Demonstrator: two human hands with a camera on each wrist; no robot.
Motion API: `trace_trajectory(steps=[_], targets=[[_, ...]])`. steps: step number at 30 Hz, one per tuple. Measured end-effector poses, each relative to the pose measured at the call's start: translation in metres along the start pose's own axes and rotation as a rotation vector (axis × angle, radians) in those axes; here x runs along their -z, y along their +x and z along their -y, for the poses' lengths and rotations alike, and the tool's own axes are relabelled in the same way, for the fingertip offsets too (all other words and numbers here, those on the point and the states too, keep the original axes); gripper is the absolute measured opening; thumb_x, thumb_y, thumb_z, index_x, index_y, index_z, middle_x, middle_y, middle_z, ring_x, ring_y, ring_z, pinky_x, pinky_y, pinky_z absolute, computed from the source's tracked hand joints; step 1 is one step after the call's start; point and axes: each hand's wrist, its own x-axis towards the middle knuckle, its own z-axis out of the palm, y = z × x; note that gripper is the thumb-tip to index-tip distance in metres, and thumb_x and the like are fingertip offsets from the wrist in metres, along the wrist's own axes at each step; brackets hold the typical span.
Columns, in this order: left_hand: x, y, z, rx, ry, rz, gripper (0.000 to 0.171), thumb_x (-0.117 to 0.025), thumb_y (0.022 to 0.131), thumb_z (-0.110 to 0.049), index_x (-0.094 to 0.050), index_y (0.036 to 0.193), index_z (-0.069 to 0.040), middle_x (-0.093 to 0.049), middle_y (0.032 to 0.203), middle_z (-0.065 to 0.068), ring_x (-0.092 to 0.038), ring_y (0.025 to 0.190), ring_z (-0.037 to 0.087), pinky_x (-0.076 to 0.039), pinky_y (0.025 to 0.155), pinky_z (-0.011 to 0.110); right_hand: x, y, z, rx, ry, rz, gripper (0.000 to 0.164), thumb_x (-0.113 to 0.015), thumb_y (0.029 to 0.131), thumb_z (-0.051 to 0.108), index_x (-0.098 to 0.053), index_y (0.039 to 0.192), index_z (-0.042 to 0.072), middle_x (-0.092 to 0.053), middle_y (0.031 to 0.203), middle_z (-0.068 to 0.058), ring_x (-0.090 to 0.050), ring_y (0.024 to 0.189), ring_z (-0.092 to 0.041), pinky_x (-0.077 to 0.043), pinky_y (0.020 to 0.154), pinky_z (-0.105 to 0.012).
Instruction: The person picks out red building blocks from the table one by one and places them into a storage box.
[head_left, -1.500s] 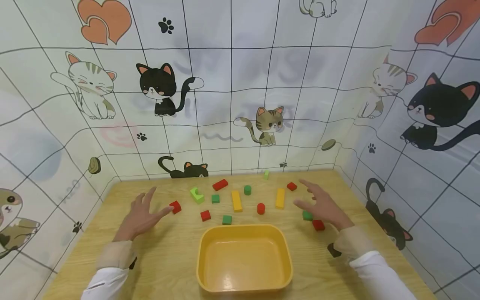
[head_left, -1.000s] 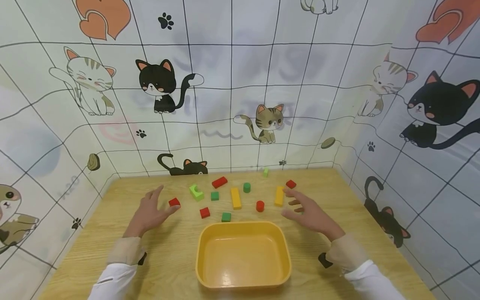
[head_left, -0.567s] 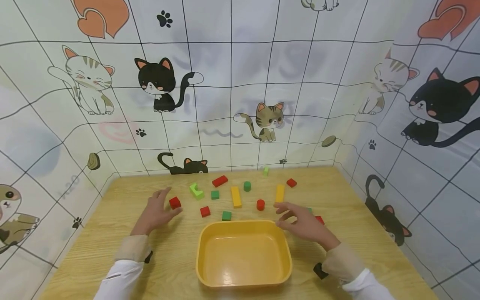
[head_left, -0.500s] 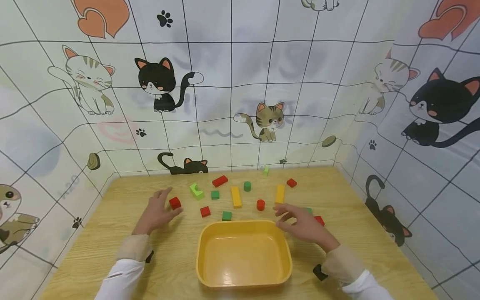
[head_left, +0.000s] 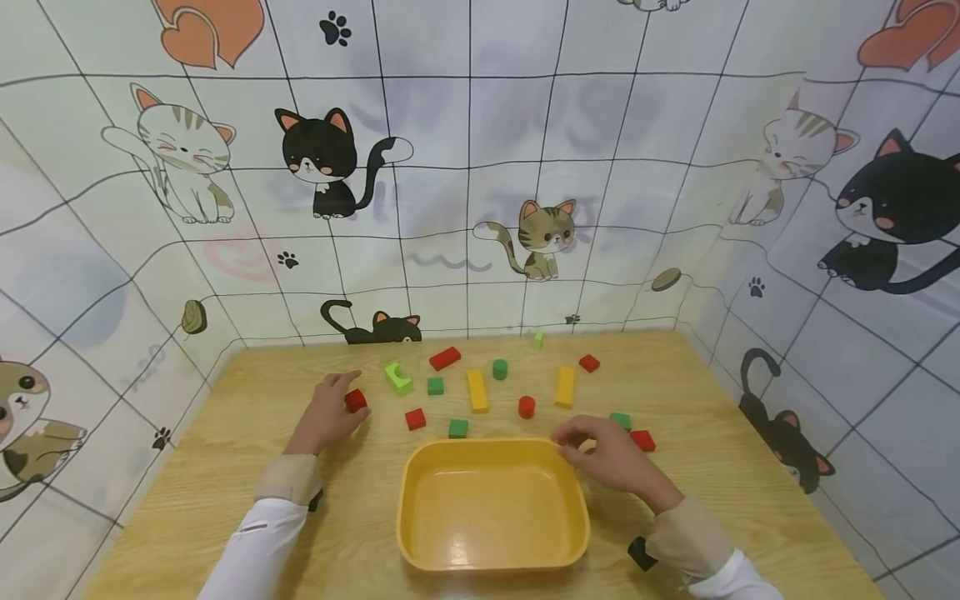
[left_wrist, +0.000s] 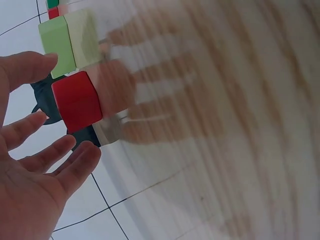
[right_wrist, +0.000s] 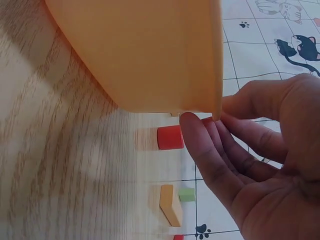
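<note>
My left hand [head_left: 330,412] reaches around a red cube [head_left: 356,401] at the table's left, thumb on one side and fingers on the other. In the left wrist view, the spread fingers show a gap to the red cube [left_wrist: 77,101]. At the far right corner of a yellow plastic bin [head_left: 408,508], my right hand [head_left: 611,450] pinches the rim. The right wrist view shows the thumb over the rim of the bin [right_wrist: 217,60] and a finger against its outside, just beneath the edge. The bin stands upright with nothing in it.
Beyond the bin lie several blocks: a red cylinder [head_left: 527,407], yellow bars such as this bar [head_left: 477,392], a green cylinder [head_left: 500,369] and a light green notched block [head_left: 398,379]. A red block [head_left: 642,441] lies beside the right hand. A cat-patterned wall sheet [head_left: 435,192] borders the table.
My left hand has moved right and forward until its fingers flank the red cube. The right hand has come in leftward from over the right-hand blocks to the bin's rim.
</note>
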Motion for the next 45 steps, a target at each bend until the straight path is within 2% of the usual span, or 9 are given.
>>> trace_trajectory(steps=[8, 13, 22, 29, 38, 45], targets=[[-0.004, 0.005, -0.002, 0.008, -0.015, 0.001, 0.064, -0.068, 0.086, -0.015, -0.047, 0.144, 0.001, -0.043, 0.136, 0.028, -0.042, 0.118, 0.044, -0.048, 0.092, 0.050, 0.001, 0.001, 0.001, -0.034, -0.014, 0.004, 0.011, -0.070, 0.090, 0.013, -0.073, 0.100, 0.015, -0.068, 0.092, 0.009, -0.062, 0.083, -0.011, -0.054, 0.070, -0.025], [-0.008, 0.007, 0.002, -0.022, -0.018, -0.020, 0.058, -0.067, 0.086, -0.011, -0.051, 0.139, 0.004, -0.046, 0.129, 0.028, -0.045, 0.113, 0.042, -0.049, 0.089, 0.049, 0.003, 0.003, 0.003, -0.044, -0.020, 0.032, 0.011, -0.070, 0.090, 0.014, -0.074, 0.101, 0.014, -0.068, 0.092, 0.008, -0.061, 0.083, -0.010, -0.054, 0.071, -0.026], [-0.010, 0.013, 0.000, -0.056, -0.011, -0.044, 0.043, -0.062, 0.083, -0.002, -0.060, 0.124, 0.007, -0.052, 0.115, 0.027, -0.050, 0.098, 0.037, -0.049, 0.082, 0.046, 0.003, 0.004, 0.006, -0.080, -0.022, 0.029, 0.012, -0.070, 0.090, 0.013, -0.074, 0.102, 0.011, -0.069, 0.092, 0.006, -0.061, 0.084, -0.012, -0.053, 0.070, -0.026], [-0.012, 0.017, 0.001, -0.088, 0.019, -0.040, 0.028, -0.061, 0.082, 0.003, -0.067, 0.109, 0.008, -0.057, 0.103, 0.025, -0.055, 0.092, 0.037, -0.048, 0.082, 0.047, 0.004, 0.005, 0.007, -0.107, -0.008, 0.035, 0.011, -0.069, 0.091, 0.014, -0.074, 0.101, 0.012, -0.069, 0.091, 0.006, -0.061, 0.084, -0.013, -0.053, 0.070, -0.027], [-0.003, 0.020, 0.002, -0.094, 0.055, 0.008, 0.021, -0.063, 0.081, 0.000, -0.069, 0.102, 0.005, -0.059, 0.096, 0.020, -0.056, 0.087, 0.034, -0.048, 0.081, 0.047, 0.004, 0.008, 0.007, -0.124, 0.012, 0.033, 0.012, -0.069, 0.091, 0.014, -0.074, 0.101, 0.012, -0.069, 0.091, 0.006, -0.061, 0.084, -0.012, -0.053, 0.070, -0.028], [0.001, 0.018, 0.000, -0.122, 0.057, -0.019, 0.018, -0.066, 0.078, 0.000, -0.070, 0.095, 0.002, -0.061, 0.089, 0.015, -0.056, 0.082, 0.031, -0.047, 0.076, 0.043, 0.001, 0.007, 0.005, -0.096, 0.020, 0.026, 0.013, -0.069, 0.091, 0.012, -0.074, 0.102, 0.010, -0.070, 0.092, 0.005, -0.062, 0.085, -0.013, -0.053, 0.071, -0.028]])
